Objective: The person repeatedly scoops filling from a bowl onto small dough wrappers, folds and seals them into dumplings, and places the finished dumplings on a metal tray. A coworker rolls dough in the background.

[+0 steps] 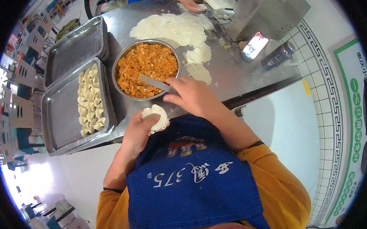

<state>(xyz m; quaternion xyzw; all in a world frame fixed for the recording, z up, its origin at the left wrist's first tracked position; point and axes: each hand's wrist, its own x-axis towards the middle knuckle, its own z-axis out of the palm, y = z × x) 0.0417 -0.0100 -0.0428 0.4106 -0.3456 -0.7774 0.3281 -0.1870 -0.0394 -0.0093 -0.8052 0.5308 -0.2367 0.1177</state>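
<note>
A round, pale dough wrapper [158, 120] lies in my left hand [138, 130], pinned by the thumb across its face. My right hand [192, 95] grips a flat metal spatula [155, 82] whose blade tip rests on the orange filling [138, 62]. That chopped filling fills a round metal bowl [114, 72] on the steel table, just beyond my hands. To the left, folded dumplings [90, 99] stand in rows along the right side of a metal tray [59, 119].
A stack of metal trays [74, 49] sits behind the dumpling tray. Flour [168, 28] covers part of the steel table [241, 82]. A lit phone [255, 46] and a dark cylindrical flask [277, 56] stand at right. Across the table, another person's hand [191, 4] holds dough by a machine.
</note>
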